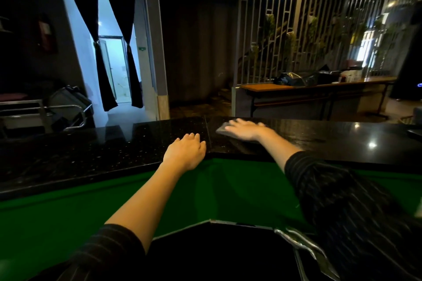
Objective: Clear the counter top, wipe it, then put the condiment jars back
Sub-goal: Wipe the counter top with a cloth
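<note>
A black polished stone counter top (91, 155) runs across the view. My right hand (245, 130) lies flat with straight fingers on a grey cloth (222, 129), pressing it against the counter near its far edge. Only the cloth's left end shows from under the fingers. My left hand (186, 150) rests on the counter's near edge, fingers relaxed and holding nothing. No condiment jars are visible on the counter.
A green surface (68, 212) lies below the counter's near edge, with a dark sink-like recess (217, 253) and a metal fitting (303, 244) in front. Beyond the counter stand a wooden table (296, 89) with bags, a slatted screen and a metal trolley (45, 112).
</note>
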`<state>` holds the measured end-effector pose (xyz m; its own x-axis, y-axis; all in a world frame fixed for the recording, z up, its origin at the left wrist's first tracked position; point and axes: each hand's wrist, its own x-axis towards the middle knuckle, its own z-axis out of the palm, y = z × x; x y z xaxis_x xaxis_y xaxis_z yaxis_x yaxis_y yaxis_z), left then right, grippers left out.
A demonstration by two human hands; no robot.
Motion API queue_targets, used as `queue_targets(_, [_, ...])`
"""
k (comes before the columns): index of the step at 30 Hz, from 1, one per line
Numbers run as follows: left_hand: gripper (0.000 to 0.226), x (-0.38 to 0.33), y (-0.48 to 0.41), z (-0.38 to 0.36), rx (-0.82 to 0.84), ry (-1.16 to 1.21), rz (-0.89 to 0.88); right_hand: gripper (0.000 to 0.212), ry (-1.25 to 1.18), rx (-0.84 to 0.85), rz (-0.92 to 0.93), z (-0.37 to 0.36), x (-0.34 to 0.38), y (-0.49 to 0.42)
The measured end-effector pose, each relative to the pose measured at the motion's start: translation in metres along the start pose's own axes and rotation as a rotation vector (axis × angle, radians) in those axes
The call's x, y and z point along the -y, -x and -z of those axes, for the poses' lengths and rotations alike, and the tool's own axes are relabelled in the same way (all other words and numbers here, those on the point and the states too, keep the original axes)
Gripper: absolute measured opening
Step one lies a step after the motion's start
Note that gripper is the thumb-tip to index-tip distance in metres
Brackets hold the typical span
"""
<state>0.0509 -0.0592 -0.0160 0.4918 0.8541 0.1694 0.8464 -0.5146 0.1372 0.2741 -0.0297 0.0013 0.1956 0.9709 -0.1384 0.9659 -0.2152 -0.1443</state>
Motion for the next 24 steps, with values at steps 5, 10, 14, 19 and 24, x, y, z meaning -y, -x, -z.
queue_targets(5, [0.049, 0.003, -0.004, -0.003, 0.026, -0.094, -0.036, 0.087, 0.041, 0.070, -0.282, 0.019, -0.053, -0.053])
queue_targets(10, [0.051, 0.003, -0.010, -0.008, -0.009, -0.145, -0.029, 0.086, -0.009, -0.008, -0.346, 0.021, 0.004, -0.087])
queue_targets(14, [0.053, 0.001, -0.011, -0.006, 0.002, -0.136, -0.002, 0.082, 0.086, 0.005, -0.100, 0.011, 0.071, -0.104])
queue_targets(19, [0.052, 0.000, -0.008, 0.000, 0.017, -0.088, 0.007, 0.076, 0.126, 0.033, 0.185, -0.001, 0.095, -0.090])
queue_targets(24, [0.052, 0.006, -0.006, 0.000, 0.013, 0.132, -0.006, 0.065, 0.020, 0.044, 0.144, 0.004, 0.044, -0.076])
